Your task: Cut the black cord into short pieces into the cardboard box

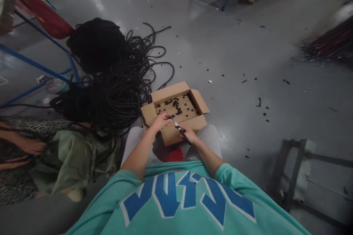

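Note:
My left hand point(160, 122) is closed, its fingertips pinching a small black piece point(172, 116) over the near left part of an open cardboard box point(172, 91). In my right hand point(189, 134) is a pair of scissors point(180, 129) with dark handles, the blades pointing up and left at that piece. Whether the blades touch it is too small to tell. The box sits at my knees with its flaps folded out. Many small black pieces point(176, 106) lie scattered on its bottom.
A large heap of black cord or tubing point(110, 88) lies left of the box, by a blue metal frame point(35, 64). A co-worker's hand point(31, 146) shows at far left. Black scraps point(259, 102) dot the grey floor. A metal frame point(296, 169) stands at right.

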Motion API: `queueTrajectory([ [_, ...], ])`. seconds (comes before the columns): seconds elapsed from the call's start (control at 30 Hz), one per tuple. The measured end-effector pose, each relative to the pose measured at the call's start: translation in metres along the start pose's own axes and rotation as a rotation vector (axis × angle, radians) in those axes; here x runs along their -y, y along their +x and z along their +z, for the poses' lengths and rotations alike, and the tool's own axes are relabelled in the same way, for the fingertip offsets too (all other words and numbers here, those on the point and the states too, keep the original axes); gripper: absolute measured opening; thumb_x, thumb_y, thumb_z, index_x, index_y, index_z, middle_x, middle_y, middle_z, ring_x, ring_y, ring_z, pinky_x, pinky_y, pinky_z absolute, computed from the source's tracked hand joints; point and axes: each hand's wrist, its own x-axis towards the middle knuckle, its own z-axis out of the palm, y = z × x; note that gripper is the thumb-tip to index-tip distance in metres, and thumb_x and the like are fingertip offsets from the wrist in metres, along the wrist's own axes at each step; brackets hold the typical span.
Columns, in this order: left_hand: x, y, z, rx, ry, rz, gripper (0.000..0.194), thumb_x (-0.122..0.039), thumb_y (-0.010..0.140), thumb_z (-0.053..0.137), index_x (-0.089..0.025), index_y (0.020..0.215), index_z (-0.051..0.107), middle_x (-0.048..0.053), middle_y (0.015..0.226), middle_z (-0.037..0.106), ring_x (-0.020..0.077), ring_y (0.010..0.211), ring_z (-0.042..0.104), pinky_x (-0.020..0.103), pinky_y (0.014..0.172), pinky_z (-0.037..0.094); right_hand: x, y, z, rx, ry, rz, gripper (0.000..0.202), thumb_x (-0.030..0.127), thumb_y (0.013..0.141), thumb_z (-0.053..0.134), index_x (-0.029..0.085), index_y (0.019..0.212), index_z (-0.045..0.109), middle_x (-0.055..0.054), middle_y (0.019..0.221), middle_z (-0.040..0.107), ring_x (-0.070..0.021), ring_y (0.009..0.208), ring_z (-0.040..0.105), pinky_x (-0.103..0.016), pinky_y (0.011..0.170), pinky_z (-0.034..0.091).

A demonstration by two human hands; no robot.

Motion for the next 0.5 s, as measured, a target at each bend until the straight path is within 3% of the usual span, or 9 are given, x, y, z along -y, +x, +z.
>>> queueTrajectory([
  [0.23,0.008,0.003,-0.003,-0.002,0.026,0.015,0.019,-0.027,0.058,0.06,-0.011,0.067,0.054,-0.001,0.054,0.055,0.0079,0.046,0.049,0.019,0.044,0.036,-0.008,0.006,-0.002,0.02,0.012,0.011,0.06,0.01,0.048,0.053,0.013,0.107,0.053,0.011,0.039,0.037,-0.0032,0.032,0.03,-0.017,0.036,0.025],
  [0.5,-0.009,0.0,-0.015,0.092,0.088,-0.023,0.02,-0.026,0.058,0.061,-0.01,0.07,0.061,-0.002,0.048,0.053,0.0073,0.041,0.047,0.02,0.044,0.035,-0.003,0.001,-0.006,0.152,0.081,0.027,0.066,0.013,0.051,0.053,0.018,0.116,0.046,0.009,0.044,0.043,-0.005,0.036,0.037,-0.017,0.038,0.027],
])
